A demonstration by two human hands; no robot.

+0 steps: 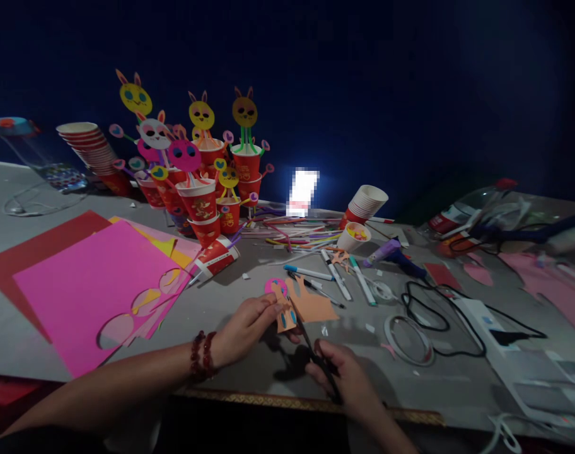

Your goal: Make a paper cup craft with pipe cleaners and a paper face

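Observation:
My left hand [244, 328], with a dark red bead bracelet at the wrist, pinches a small orange paper piece [286, 320] that bears blue oval marks. My right hand [342, 375] is closed round the black handles of scissors [318, 358]. The blades point up and left, next to the right edge of the orange piece. Just beyond my left fingers lies a pink paper disc [274, 287] with blue marks, partly covered. A larger cut orange sheet [313, 302] rests on the table behind the scissors.
Pink [98, 284] and red sheets [20, 271] lie at the left. Red cups with paper rabbit faces [200, 198] stand behind them. Markers [335, 274], a purple glue tube [381, 252], a tape roll [409, 340] and a black cord [462, 353] lie to the right.

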